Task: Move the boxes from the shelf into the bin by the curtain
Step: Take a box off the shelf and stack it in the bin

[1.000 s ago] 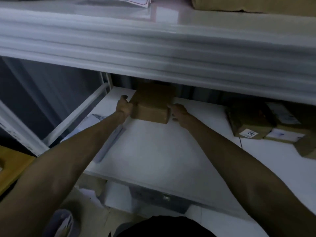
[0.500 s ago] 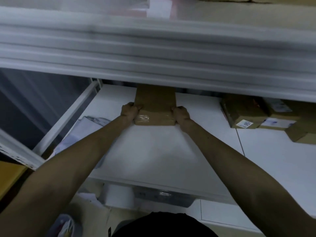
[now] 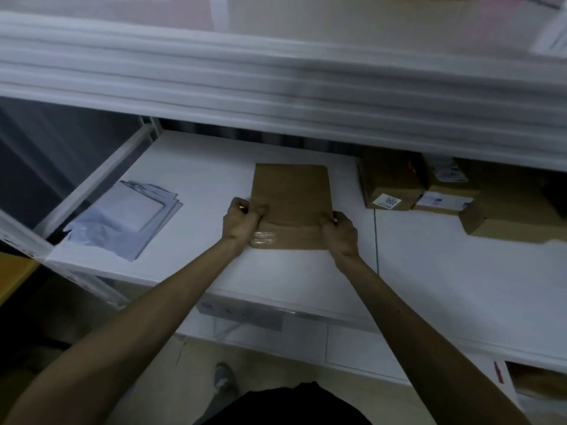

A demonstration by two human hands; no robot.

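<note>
While our left hand (image 3: 242, 219) and right hand (image 3: 339, 233) clamp its near corners, the taped cardboard box (image 3: 291, 200) rests flat. It sits on the white shelf (image 3: 199, 167).

One marking can be read — a white sticker (image 3: 387, 201) on the near face of a cardboard box (image 3: 391, 182) at the right of the shelf shows the number 200, printed upside down in this view. The white shipping labels (image 3: 441, 201) on the neighbouring boxes carry print too blurred to read.
</note>
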